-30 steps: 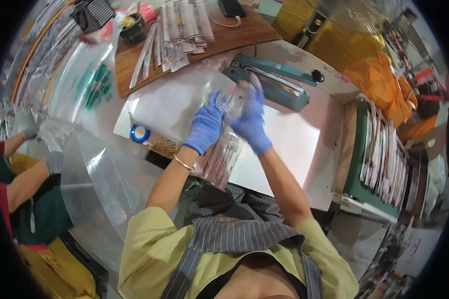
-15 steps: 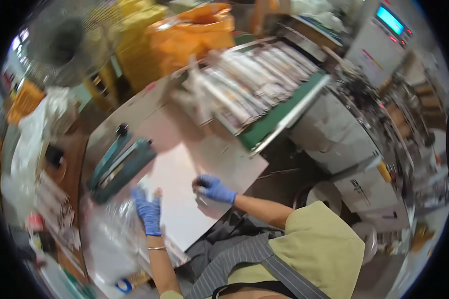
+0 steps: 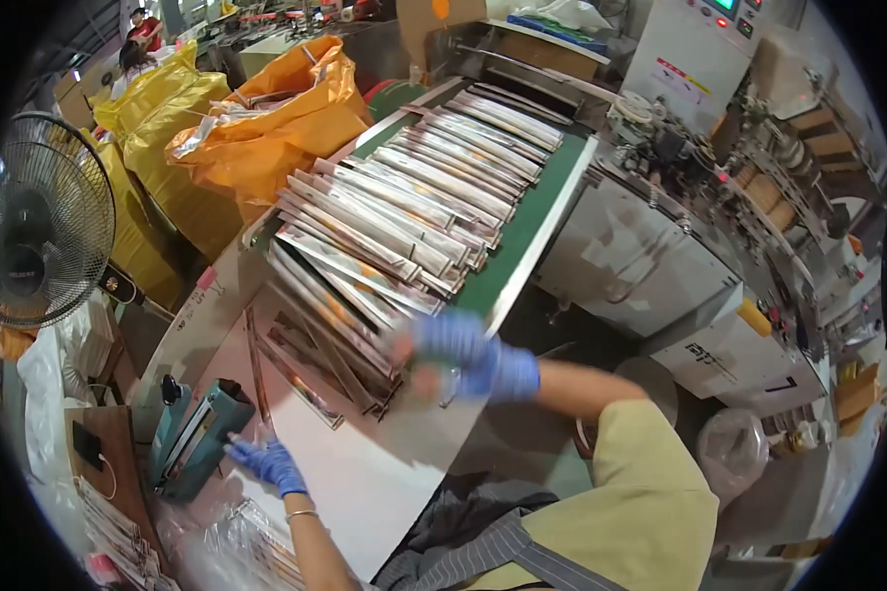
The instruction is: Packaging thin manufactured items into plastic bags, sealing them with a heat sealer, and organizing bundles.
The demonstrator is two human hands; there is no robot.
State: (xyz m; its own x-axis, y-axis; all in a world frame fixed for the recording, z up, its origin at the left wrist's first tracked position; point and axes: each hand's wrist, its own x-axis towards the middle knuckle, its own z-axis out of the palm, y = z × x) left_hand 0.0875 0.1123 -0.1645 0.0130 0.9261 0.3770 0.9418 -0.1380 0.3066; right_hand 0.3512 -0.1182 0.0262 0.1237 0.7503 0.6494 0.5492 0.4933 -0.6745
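Note:
Both hands wear blue gloves. My left hand (image 3: 269,465) is over the pale work table, fingers stretched out with nothing visible in them. Close to its fingertips stands a teal lever tool with a black knob (image 3: 203,440), which looks like a bag sealer. My right hand (image 3: 473,357) is smeared by motion beside the near end of the green conveyor belt (image 3: 532,241). Whether it holds anything does not show. Several long, narrow clear packets (image 3: 404,222) lie side by side on the belt. More packets (image 3: 310,360) lie loosely where the belt meets the table.
An orange sack (image 3: 256,163) stuffed with packets and yellow sacks (image 3: 153,98) stand beyond the table. At left is a mesh-guarded fan (image 3: 47,219). Clear plastic bags (image 3: 232,547) lie near my left forearm. White machine cabinets (image 3: 616,251) line the right. Two people are far back at left.
The view has turned and sharpened, bringing more of the belt into sight. My right hand has moved away from my left, toward the belt's end. My left hand remains near the sealer-like tool.

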